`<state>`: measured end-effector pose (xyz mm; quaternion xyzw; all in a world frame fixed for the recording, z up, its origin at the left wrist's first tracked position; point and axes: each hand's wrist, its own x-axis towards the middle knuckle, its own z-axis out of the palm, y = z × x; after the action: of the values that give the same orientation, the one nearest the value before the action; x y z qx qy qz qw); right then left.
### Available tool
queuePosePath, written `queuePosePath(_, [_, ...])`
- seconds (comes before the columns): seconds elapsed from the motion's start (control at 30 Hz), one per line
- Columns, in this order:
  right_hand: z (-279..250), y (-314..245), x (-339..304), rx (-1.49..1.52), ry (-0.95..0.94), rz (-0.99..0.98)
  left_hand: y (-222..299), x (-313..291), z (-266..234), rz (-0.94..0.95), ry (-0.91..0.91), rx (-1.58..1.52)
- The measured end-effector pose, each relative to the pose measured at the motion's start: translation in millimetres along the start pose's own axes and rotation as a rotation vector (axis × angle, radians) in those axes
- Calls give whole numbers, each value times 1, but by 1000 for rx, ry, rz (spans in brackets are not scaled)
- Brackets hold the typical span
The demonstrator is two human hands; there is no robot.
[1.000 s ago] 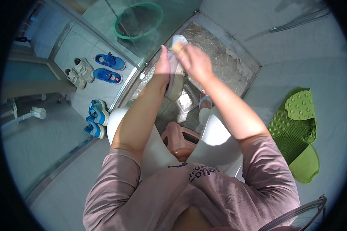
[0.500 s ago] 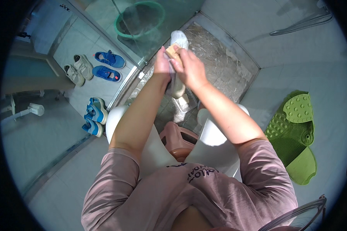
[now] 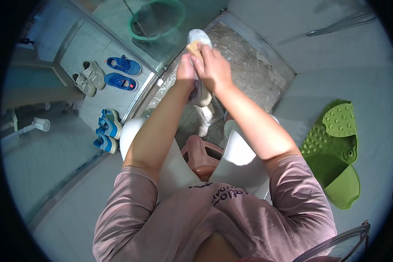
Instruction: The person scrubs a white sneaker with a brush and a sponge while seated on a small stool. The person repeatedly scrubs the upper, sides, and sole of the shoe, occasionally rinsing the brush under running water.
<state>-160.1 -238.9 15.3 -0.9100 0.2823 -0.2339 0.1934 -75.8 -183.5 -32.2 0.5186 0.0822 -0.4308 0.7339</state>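
Note:
A pale shoe [image 3: 199, 36] with a whitish toe and a light sole is held out in front of me, over the wet floor. My left hand [image 3: 186, 70] is closed around its left side. Gripped in my right hand [image 3: 216, 67] is a tan block [image 3: 193, 47], pressed against the shoe's upper near the toe. Whether the block is a brush or a bar of soap I cannot tell. The middle of the shoe is hidden by my fingers.
A pink plastic stool [image 3: 201, 150] stands between my knees. Blue shoes [image 3: 123, 65], grey-white shoes [image 3: 94, 74] and blue-and-white sneakers [image 3: 110, 124] lie to the left. Behind the glass is a green-rimmed basin [image 3: 133, 32]. A green knobbly mat [image 3: 323, 150] is at the right.
Both hands and the shoe have shifted slightly up and to the left. The block has slid forward toward the toe.

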Motion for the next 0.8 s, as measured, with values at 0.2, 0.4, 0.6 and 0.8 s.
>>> queuePosePath(0.2, [-7,25,25,-102,54,16,-6,4,-10,429,-63,704])
queuePosePath(0.4, [-19,46,36,-166,87,71,-6,0,-16,653,-160,1025])
queuePosePath(0.6, [-21,36,31,-80,74,-52,7,-28,-6,491,-234,1191])
queuePosePath(0.8, [-14,41,25,-17,0,207,8,-28,-15,510,-245,1426])
